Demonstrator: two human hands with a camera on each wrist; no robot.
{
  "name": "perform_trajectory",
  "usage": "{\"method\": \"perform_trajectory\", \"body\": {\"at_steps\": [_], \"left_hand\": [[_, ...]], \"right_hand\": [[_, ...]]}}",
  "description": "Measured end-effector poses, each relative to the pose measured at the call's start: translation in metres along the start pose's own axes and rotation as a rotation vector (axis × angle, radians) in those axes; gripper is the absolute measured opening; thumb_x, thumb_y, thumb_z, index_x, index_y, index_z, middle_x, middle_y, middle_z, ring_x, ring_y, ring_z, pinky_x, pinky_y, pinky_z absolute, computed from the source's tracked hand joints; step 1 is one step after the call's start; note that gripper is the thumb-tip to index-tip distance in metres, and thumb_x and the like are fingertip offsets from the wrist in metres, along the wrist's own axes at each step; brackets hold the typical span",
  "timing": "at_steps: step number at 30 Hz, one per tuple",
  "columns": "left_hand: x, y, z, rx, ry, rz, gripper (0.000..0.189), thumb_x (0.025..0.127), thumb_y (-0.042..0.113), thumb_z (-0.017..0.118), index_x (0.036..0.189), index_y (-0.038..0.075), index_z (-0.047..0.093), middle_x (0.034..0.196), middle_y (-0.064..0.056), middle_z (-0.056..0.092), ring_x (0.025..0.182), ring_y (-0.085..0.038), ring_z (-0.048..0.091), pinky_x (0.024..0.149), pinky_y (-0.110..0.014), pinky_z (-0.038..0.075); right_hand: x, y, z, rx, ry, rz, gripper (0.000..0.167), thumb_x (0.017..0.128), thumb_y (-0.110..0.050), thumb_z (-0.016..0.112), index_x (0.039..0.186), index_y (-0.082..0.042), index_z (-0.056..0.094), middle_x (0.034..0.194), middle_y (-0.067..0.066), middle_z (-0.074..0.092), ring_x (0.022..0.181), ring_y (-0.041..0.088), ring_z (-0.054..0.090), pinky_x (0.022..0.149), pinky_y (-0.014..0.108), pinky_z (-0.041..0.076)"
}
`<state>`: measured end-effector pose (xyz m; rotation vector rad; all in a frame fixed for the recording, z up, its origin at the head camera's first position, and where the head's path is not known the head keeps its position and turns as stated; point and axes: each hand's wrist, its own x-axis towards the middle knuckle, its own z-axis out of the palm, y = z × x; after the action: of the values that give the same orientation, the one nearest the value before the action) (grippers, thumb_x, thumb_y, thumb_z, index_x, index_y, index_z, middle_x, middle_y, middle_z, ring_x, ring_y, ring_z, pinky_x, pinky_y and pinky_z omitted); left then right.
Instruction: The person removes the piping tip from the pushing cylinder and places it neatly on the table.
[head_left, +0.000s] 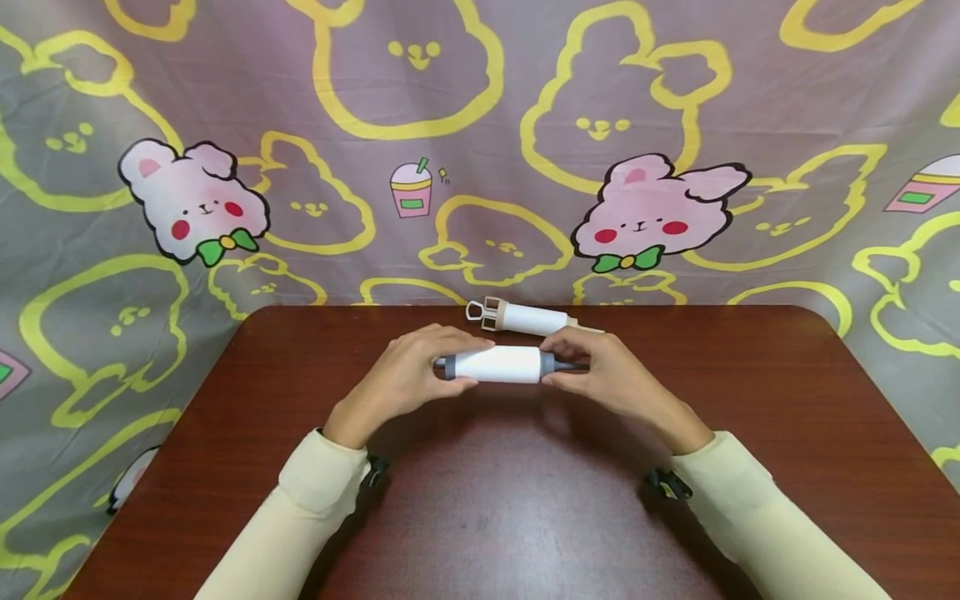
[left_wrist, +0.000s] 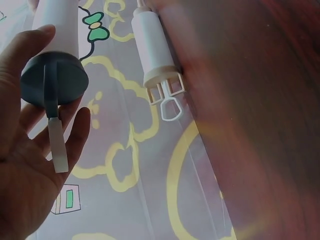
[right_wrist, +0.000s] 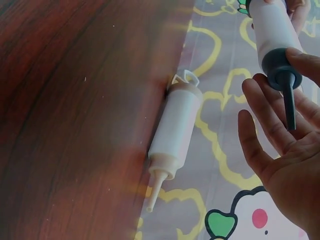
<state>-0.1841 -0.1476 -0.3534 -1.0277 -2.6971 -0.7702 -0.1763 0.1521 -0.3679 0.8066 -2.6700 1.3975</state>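
A white decorating syringe (head_left: pixel 498 364) with dark grey ends is held level between both hands above the table. My left hand (head_left: pixel 408 371) grips it near the plunger end, thumb and fingers on opposite sides of the barrel. In the left wrist view the dark end cap (left_wrist: pixel 35 85) and a pale plunger handle (left_wrist: pixel 58 145) show. My right hand (head_left: pixel 611 371) pinches the other end at the dark collar (right_wrist: pixel 281 67), from which a tapered nozzle (right_wrist: pixel 289 107) sticks out. Just behind lies a second syringe (head_left: pixel 534 319), white with beige ends and a ring handle.
The dark red-brown wooden table (head_left: pixel 480 500) has rounded far corners. Directly behind its far edge hangs a cartoon-print curtain (head_left: pixel 487 167). The second syringe lies close to that edge.
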Motion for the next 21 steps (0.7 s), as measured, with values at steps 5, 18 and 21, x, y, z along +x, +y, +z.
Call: {"method": "perform_trajectory", "body": {"at_steps": [5, 18, 21], "left_hand": [[0.0001, 0.0011, 0.0001, 0.026, 0.019, 0.02, 0.051, 0.083, 0.025, 0.091, 0.131, 0.029, 0.075, 0.123, 0.006, 0.076, 0.109, -0.014, 0.068, 0.082, -0.038, 0.056], [0.0004, 0.003, -0.003, -0.017, 0.041, 0.05, 0.051, 0.081, 0.025, 0.092, 0.129, 0.027, 0.076, 0.122, 0.005, 0.077, 0.108, -0.015, 0.069, 0.085, -0.039, 0.057], [0.0013, 0.0035, -0.0046, -0.052, 0.024, 0.048, 0.05, 0.081, 0.024, 0.093, 0.128, 0.024, 0.077, 0.122, 0.004, 0.077, 0.109, -0.016, 0.07, 0.087, -0.04, 0.057]], "right_hand": [[-0.0008, 0.002, -0.0011, 0.014, -0.002, 0.022, 0.035, 0.084, -0.004, 0.086, 0.116, -0.004, 0.072, 0.106, 0.011, 0.077, 0.097, 0.024, 0.071, 0.096, 0.05, 0.059], [-0.0049, -0.0014, -0.0033, 0.047, 0.011, 0.036, 0.031, 0.086, -0.01, 0.086, 0.114, -0.004, 0.074, 0.109, 0.012, 0.077, 0.099, 0.023, 0.072, 0.096, 0.049, 0.059], [-0.006, -0.0026, -0.003, 0.041, 0.013, 0.024, 0.03, 0.085, -0.009, 0.087, 0.113, -0.005, 0.074, 0.106, 0.009, 0.076, 0.096, 0.02, 0.07, 0.094, 0.043, 0.06]]}}
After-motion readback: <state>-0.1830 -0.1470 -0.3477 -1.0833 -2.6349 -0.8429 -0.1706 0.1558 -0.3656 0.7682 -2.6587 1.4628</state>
